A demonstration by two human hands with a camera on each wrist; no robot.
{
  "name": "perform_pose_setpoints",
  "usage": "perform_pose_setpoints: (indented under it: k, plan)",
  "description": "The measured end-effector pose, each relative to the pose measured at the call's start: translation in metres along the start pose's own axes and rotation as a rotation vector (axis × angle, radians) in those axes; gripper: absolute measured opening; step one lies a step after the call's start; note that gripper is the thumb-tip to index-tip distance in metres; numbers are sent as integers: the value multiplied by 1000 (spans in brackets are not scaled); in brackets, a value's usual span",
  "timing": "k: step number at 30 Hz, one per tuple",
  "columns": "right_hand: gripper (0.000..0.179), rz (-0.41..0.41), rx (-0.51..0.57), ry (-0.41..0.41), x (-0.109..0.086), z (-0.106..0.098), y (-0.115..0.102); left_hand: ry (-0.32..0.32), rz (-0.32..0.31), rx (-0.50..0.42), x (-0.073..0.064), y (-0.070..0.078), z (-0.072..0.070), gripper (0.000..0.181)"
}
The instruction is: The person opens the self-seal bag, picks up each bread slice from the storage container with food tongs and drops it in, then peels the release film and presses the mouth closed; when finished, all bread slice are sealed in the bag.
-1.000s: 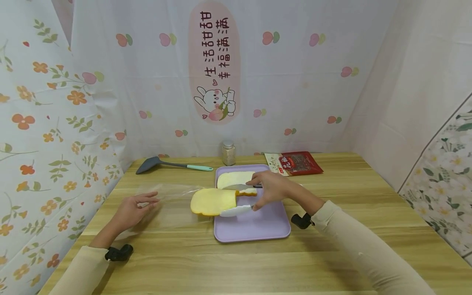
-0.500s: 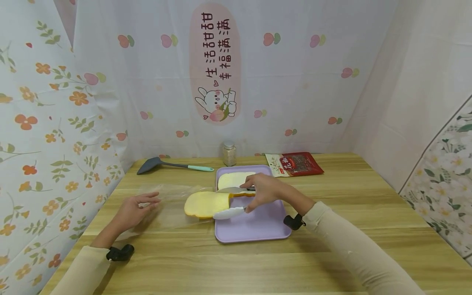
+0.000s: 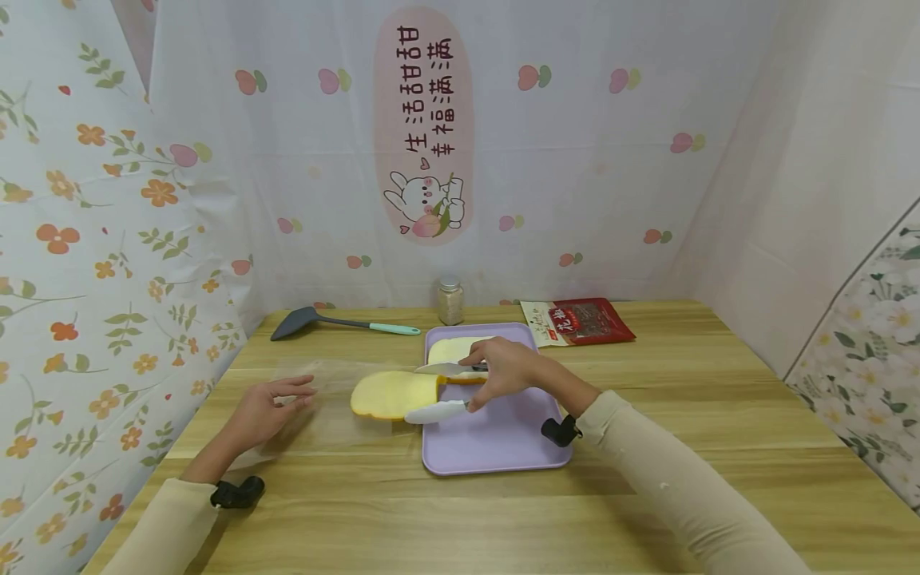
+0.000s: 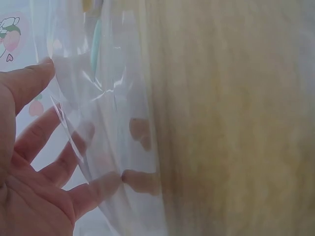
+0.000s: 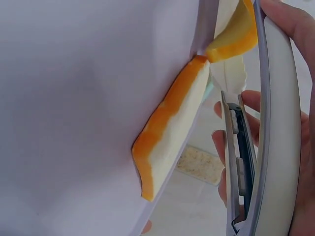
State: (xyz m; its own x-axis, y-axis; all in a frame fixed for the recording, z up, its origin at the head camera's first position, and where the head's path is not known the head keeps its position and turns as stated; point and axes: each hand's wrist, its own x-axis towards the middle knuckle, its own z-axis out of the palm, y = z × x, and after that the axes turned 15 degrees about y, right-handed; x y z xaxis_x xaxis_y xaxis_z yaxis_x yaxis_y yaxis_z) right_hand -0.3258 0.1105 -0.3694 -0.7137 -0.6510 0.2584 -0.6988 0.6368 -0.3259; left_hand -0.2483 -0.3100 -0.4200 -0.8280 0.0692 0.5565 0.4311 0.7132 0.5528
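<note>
My right hand [image 3: 496, 371] grips tongs [image 3: 435, 412] with white tips, which hold a yellow bread slice [image 3: 395, 394] with an orange crust. That slice reaches past the left side of the lilac tray [image 3: 496, 447] and overlaps a clear plastic bag [image 3: 323, 415]. Another slice [image 3: 451, 349] lies at the back of the tray. In the right wrist view a slice [image 5: 170, 128] with a scalloped orange edge rests on the tray, beside the tongs' handle [image 5: 283, 128]. My left hand [image 3: 262, 411] is at the bag's left end, its spread fingers [image 4: 61, 167] partly behind the film.
A dark turner [image 3: 295, 323] with a mint handle lies at the back left. Behind the tray stands a glass jar [image 3: 450, 303] with a metal lid. At the back right lies a red and cream spice pouch [image 3: 582, 321]. A printed curtain closes off the back.
My right hand has moved left with the tongs, carrying the bread slice further off the tray and over the plastic bag. The left hand stays in about the same place.
</note>
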Motion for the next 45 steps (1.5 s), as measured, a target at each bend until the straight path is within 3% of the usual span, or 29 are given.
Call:
perform_pose_setpoints:
  k: [12, 18, 27, 34, 38, 45]
  plan:
    - [79, -18, 12, 19, 5, 8, -11, 50, 42, -16, -2, -2, 5, 14]
    - [79, -42, -11, 13, 9, 14, -15, 42, 31, -30, -3, 1, 7, 13]
    - [84, -11, -46, 49, 12, 22, -19, 64, 47, -27, -3, 0, 10, 14]
    - [89, 25, -53, 107, 11, 31, -19, 99, 62, -99, -2, 0, 9, 14]
    - [87, 47, -84, 100, 12, 34, -21, 126, 71, -128, -1, -1, 10, 14]
    - [85, 5, -121, 90, 17, 38, -25, 129, 56, -124, -1, -3, 10, 13]
